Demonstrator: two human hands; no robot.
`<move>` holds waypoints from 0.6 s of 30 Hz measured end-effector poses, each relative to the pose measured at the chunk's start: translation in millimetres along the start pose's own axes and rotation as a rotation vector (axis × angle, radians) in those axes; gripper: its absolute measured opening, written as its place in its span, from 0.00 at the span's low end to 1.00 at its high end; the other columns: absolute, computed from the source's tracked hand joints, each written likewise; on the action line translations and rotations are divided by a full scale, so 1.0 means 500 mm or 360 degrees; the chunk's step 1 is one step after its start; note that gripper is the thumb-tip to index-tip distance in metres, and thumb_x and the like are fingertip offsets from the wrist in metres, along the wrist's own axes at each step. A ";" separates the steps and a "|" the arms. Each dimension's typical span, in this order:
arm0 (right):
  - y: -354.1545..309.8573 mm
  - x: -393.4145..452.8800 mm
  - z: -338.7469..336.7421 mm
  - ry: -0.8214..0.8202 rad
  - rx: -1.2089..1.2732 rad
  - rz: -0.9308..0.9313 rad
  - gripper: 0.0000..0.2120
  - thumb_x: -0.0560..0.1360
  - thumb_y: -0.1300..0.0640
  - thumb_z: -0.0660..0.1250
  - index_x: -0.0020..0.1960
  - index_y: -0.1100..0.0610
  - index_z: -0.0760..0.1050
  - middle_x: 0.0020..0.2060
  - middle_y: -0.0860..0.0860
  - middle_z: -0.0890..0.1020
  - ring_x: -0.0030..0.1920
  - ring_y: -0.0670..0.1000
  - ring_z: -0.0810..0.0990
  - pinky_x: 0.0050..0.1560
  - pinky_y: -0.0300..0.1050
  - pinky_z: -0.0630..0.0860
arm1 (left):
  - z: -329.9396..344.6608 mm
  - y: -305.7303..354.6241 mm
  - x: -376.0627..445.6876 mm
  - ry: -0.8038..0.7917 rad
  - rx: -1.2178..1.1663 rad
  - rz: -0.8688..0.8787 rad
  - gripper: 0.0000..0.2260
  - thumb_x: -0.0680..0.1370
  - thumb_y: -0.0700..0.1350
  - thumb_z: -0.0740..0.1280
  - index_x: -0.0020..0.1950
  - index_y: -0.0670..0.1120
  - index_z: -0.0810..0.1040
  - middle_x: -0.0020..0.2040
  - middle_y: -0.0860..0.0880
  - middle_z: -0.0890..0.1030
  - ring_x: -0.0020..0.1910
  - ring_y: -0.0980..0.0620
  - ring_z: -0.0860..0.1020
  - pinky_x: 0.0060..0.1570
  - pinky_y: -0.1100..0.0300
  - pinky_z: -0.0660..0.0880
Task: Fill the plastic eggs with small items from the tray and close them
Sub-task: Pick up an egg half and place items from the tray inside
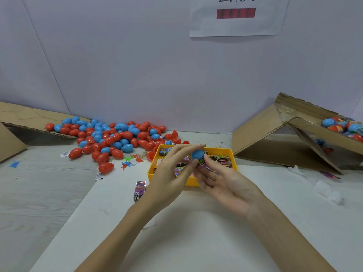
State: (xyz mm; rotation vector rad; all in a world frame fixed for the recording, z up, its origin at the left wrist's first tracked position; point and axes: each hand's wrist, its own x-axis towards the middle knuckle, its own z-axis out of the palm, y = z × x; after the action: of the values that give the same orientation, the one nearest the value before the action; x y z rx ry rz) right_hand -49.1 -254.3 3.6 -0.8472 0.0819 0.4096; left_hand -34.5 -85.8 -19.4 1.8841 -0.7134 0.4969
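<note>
On the table [196, 222] before me, the tray [191, 181] sits centre, a heap of eggs [110, 138] behind it to the left, a tipped cardboard box [275, 134] holding more eggs to the right, one packet [139, 190] just left of the tray.

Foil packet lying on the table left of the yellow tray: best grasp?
Pinch the foil packet across its two long edges, coming straight down from above. It lies flat, apart from the yellow tray, with bare table along both edges; the left hand hovers nearby.

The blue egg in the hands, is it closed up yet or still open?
Cannot tell. Both hands pinch the blue egg over the yellow tray; fingers and a wrapper hide its seam.
</note>
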 end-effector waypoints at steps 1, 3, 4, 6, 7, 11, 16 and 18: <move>0.001 -0.002 0.003 -0.0017 0.0035 0.0040 0.10 0.76 0.57 0.73 0.55 0.59 0.85 0.54 0.60 0.86 0.52 0.55 0.87 0.47 0.43 0.84 | 0.003 0.000 -0.001 0.0006 -0.0023 0.0007 0.16 0.85 0.42 0.63 0.72 0.52 0.76 0.66 0.56 0.78 0.69 0.52 0.74 0.62 0.64 0.75; 0.003 -0.006 0.009 -0.0047 0.0088 0.0108 0.07 0.76 0.56 0.73 0.51 0.56 0.88 0.53 0.58 0.86 0.54 0.56 0.86 0.46 0.43 0.83 | 0.007 0.000 -0.002 0.0041 -0.0046 0.0010 0.15 0.85 0.44 0.62 0.71 0.53 0.76 0.66 0.59 0.78 0.69 0.54 0.74 0.62 0.66 0.73; 0.005 -0.007 0.011 -0.0057 0.0113 0.0136 0.07 0.75 0.55 0.74 0.50 0.56 0.88 0.52 0.57 0.86 0.53 0.55 0.87 0.45 0.42 0.83 | 0.009 -0.001 -0.003 0.0062 -0.0055 0.0010 0.15 0.85 0.44 0.62 0.71 0.53 0.76 0.66 0.60 0.79 0.69 0.54 0.75 0.62 0.67 0.73; 0.009 -0.009 0.015 -0.0061 0.0163 0.0182 0.09 0.74 0.54 0.75 0.52 0.57 0.87 0.51 0.56 0.87 0.52 0.55 0.87 0.45 0.43 0.82 | 0.012 -0.004 -0.003 0.0105 -0.0084 0.0006 0.15 0.85 0.43 0.62 0.71 0.51 0.77 0.65 0.59 0.80 0.68 0.53 0.76 0.61 0.67 0.73; 0.011 -0.008 0.016 -0.0058 0.0191 0.0202 0.12 0.73 0.54 0.76 0.53 0.58 0.85 0.51 0.56 0.86 0.51 0.55 0.87 0.44 0.43 0.82 | 0.013 -0.005 -0.003 0.0124 -0.0097 0.0006 0.15 0.85 0.42 0.62 0.70 0.51 0.78 0.65 0.59 0.80 0.68 0.53 0.77 0.60 0.68 0.73; 0.017 -0.006 0.019 -0.0049 0.0276 0.0252 0.18 0.71 0.54 0.77 0.57 0.60 0.81 0.51 0.56 0.86 0.50 0.55 0.87 0.43 0.43 0.82 | 0.012 -0.007 -0.002 0.0178 -0.0089 0.0035 0.14 0.85 0.41 0.62 0.69 0.49 0.79 0.63 0.58 0.81 0.67 0.53 0.77 0.60 0.68 0.72; 0.019 -0.004 0.017 -0.0029 0.0292 0.0222 0.21 0.70 0.54 0.77 0.60 0.60 0.79 0.49 0.56 0.86 0.49 0.55 0.87 0.41 0.42 0.81 | 0.017 -0.009 -0.001 0.0189 -0.0162 0.0011 0.14 0.84 0.39 0.63 0.68 0.48 0.81 0.62 0.57 0.81 0.66 0.52 0.78 0.60 0.67 0.73; 0.021 -0.004 0.019 -0.0024 0.0298 0.0211 0.21 0.70 0.54 0.77 0.61 0.60 0.80 0.48 0.57 0.86 0.48 0.55 0.87 0.41 0.42 0.81 | 0.019 -0.008 0.000 0.0200 -0.0188 0.0001 0.14 0.84 0.38 0.63 0.67 0.48 0.81 0.62 0.56 0.82 0.65 0.52 0.78 0.60 0.66 0.74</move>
State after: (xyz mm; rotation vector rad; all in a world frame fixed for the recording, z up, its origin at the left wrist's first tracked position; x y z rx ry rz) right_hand -55.5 -241.9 2.9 -0.6560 0.1606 0.5244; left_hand -31.7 -93.1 -25.9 1.7268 -0.6460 0.5567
